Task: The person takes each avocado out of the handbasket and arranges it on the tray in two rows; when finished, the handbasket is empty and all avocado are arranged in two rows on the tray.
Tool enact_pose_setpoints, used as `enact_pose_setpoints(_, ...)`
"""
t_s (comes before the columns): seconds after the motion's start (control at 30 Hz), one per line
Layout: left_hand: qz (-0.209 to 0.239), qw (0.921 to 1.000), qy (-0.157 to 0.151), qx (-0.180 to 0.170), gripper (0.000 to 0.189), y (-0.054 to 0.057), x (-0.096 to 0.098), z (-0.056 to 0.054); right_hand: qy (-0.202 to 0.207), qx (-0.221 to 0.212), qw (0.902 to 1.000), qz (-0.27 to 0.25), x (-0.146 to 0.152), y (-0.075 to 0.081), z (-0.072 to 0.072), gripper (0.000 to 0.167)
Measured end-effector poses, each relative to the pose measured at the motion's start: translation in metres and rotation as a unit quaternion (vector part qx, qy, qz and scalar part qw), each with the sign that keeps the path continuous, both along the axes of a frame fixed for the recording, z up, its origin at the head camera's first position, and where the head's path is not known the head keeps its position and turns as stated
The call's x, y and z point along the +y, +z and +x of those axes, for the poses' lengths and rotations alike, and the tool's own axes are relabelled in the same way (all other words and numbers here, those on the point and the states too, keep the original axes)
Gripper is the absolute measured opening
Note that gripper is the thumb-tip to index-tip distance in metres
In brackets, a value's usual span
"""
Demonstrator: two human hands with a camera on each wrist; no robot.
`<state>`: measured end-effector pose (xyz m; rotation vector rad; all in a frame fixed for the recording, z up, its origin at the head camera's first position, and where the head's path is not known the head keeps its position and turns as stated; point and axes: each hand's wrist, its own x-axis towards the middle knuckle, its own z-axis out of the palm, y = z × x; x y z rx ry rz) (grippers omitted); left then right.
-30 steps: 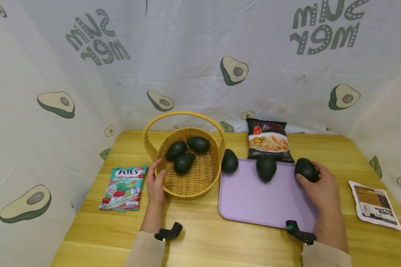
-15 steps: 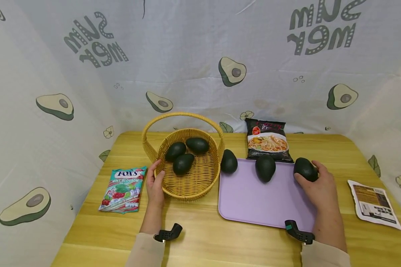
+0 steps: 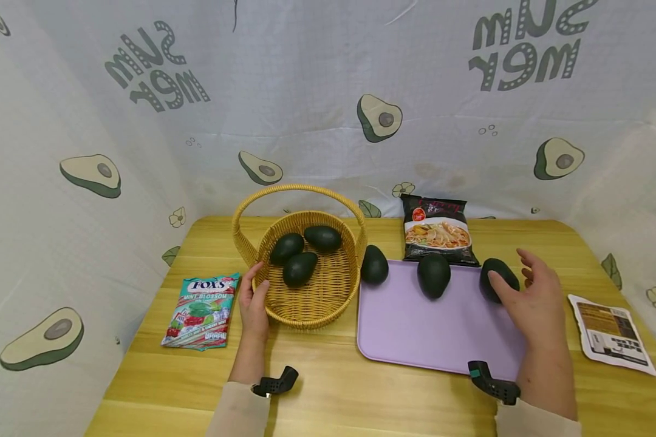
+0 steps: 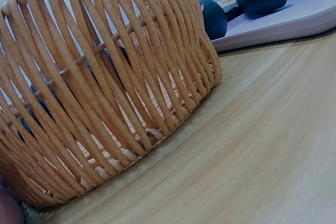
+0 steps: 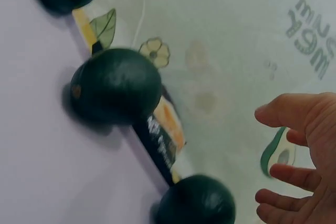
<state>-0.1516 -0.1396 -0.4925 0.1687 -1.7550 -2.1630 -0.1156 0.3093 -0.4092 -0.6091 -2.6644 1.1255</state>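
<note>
My left hand [image 3: 254, 306] rests against the left side of the yellow wicker basket [image 3: 306, 309], thumb and index finger spread at its rim. Only a sliver of that hand shows in the left wrist view. Three dark green avocados [image 3: 300, 269] lie inside the basket. Beside the right avocado [image 3: 489, 290], which sits at the far right corner of the lilac tray [image 3: 415, 331], my right hand [image 3: 541, 303] is spread, thumb across it in the head view. The right wrist view shows those fingers apart from the avocados. A middle avocado [image 3: 434, 276] sits along the tray's far edge.
Another avocado [image 3: 374, 265] sits between basket and tray. Behind the tray lies a black noodle packet [image 3: 438, 233]. A Fox's candy bag [image 3: 201, 312] lies left of the basket, and a white-edged packet [image 3: 612, 335] at far right. A printed curtain [image 3: 317, 103] hangs behind the table.
My right hand has let go of the right avocado and moved slightly to the right, its fingers opening. That avocado stays on the tray. The left hand and the basket keep their places.
</note>
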Motion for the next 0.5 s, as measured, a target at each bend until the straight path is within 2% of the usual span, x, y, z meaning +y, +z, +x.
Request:
enact_pose_setpoints(0.23,-0.006,1.0,0.002,0.0,0.044,-0.001,0.0,0.0,0.022,0.086,0.996,-0.011,-0.036,0.024,0.005,0.068)
enact_pose_setpoints(0.5,-0.009,0.9999,0.005,0.0,0.043,-0.001,-0.001,0.0,0.118,0.156,0.9806,-0.018,-0.074,0.031,0.008,0.06)
